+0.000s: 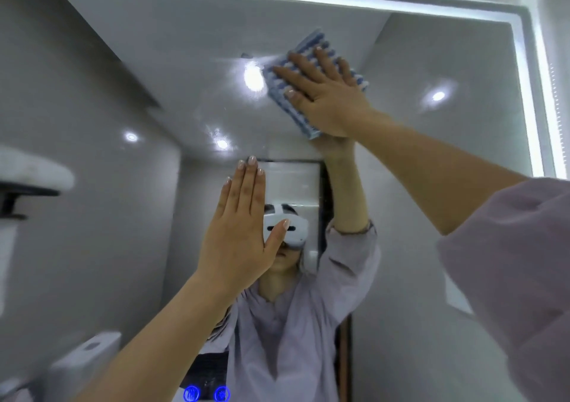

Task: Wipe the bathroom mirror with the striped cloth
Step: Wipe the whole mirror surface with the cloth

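Right hand (324, 93) is flat on the striped cloth (311, 43), fingers straight and slightly spread, palm pressing it against the mirror (154, 77). No pinch or curl, just flat pressure. Cloth is blue and white, folded to a rough rectangle and tilted diagonally, sitting in the upper right part of the glass, well inside the lit strip (531, 93) that runs along the top and right edges. Cloth edges stick out past the fingertips at the top and left, and one corner shows below the heel of the hand. Left hand (240, 232) is raised lower and further left, open, four fingers straight and pressed together, thumb angled out to the right, holding nothing. Can't tell if it touches the glass or sits just off it. Right forearm is bare, with a loose pale lilac sleeve (509, 278) bunched near the elbow. The reflection shows the same person wearing a white headset (294, 232), several ceiling spotlights, and a white cistern (86, 358) at lower left. Two blue glowing round icons (192, 393) sit at the bottom edge of the glass.
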The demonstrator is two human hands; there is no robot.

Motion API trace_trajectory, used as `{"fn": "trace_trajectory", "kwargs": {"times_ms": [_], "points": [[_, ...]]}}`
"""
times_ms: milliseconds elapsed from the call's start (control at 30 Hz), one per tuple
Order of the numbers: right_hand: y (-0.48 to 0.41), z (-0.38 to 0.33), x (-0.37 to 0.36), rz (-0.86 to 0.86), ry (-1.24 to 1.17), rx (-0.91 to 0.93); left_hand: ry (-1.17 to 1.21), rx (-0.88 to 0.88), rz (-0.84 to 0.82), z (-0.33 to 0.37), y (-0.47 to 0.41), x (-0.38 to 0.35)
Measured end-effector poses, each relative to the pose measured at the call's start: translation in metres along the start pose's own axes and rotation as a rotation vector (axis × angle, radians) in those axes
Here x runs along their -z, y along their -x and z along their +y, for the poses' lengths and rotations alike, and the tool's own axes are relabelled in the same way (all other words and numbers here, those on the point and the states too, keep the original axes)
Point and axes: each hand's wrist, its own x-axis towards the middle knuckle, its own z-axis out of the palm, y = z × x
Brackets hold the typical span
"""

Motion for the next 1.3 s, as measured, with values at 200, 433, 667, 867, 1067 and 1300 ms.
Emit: {"fn": "trace_trajectory", "kwargs": {"times_ms": [200,433,667,867,1067,1300], "points": [[0.056,0.078,0.000,0.052,-0.069,-0.261,0.017,0.004,0.002,0.001,0.000,-0.002],[0.124,0.068,-0.018,0.114,-0.028,-0.396,0.027,0.007,-0.012,0.003,0.000,-0.001],[0.183,0.039,-0.033,0.079,-0.021,-0.338,0.046,0.011,-0.031,0.004,0.000,0.000],[0.240,0.008,-0.051,0.077,-0.016,-0.320,0.037,0.017,-0.069,0.003,-0.001,0.002],[0.267,-0.011,-0.067,0.078,0.012,-0.359,0.029,0.025,-0.127,0.004,-0.001,0.005],[0.289,-0.030,-0.072,0.092,-0.001,-0.367,0.032,0.044,-0.223,0.005,-0.002,0.015]]}}
